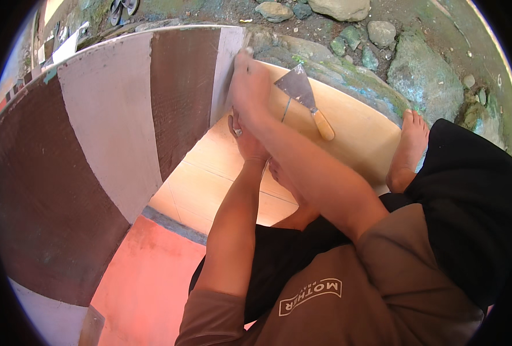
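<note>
My right hand (250,83) is at the end of the striped low wall (185,92), its fingers closed against the wall's upright edge. A small pale bit shows at its fingertips, too small to name. Just below it, partly behind the right wrist, is my left hand (250,141), fingers curled close to the wall's base. A small light spot shows by these fingers; what they hold, if anything, is hidden. To the right of my hands a putty knife (313,106) with a wide metal blade and wooden handle lies on the cream tiles (359,132).
My bare foot (409,147) rests at the tiles' right edge; the other foot (287,179) is under my right forearm. Rocks (426,75) and soil border the far side. A pink floor (146,271) lies lower left, and sandals (123,8) sit beyond the wall.
</note>
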Motion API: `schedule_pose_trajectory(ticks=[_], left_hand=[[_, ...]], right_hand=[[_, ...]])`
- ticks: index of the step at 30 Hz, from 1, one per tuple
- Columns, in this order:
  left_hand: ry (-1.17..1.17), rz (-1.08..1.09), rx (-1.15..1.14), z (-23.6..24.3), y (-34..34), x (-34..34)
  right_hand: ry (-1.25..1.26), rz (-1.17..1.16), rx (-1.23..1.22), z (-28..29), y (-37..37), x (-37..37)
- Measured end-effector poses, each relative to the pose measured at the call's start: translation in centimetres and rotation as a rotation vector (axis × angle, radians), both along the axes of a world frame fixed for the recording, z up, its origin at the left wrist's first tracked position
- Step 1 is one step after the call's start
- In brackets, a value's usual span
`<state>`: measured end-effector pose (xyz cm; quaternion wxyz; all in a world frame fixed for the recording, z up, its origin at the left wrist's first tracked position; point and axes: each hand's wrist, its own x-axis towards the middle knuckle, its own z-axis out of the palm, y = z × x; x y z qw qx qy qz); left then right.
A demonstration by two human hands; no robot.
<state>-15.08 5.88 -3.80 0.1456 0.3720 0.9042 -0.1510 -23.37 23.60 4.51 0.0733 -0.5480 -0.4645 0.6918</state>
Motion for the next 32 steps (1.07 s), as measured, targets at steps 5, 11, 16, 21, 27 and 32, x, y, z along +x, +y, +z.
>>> schedule_pose_trajectory(ticks=[5, 11, 16, 21, 27, 32], left_hand=[[-0.208, 0.08, -0.028, 2.1, 1.8, -0.1], [-0.094, 0.064, 0.113, -0.1, 0.2, -0.4], [-0.032, 0.027, 0.284, 0.9, 1.4, -0.5], [-0.036, 0.021, 0.291, 0.3, 0.9, -0.1], [-0.079, 0.08, 0.13, -0.3, 0.1, 0.0], [-0.139, 0.126, 0.203, 0.0, 1.8, 0.0]], right_hand=[[-0.101, -0.202, 0.035, -0.7, 1.0, -2.2], [-0.042, -0.248, 0.059, -1.3, 1.1, -2.0], [-0.073, -0.208, -0.036, -1.4, 1.4, -2.0], [-0.069, -0.13, -0.086, -1.7, 2.7, -1.6], [-0.119, -0.095, -0.101, 0.7, 1.7, -1.7], [0.023, -0.183, 0.065, -5.5, -0.8, -2.3]])
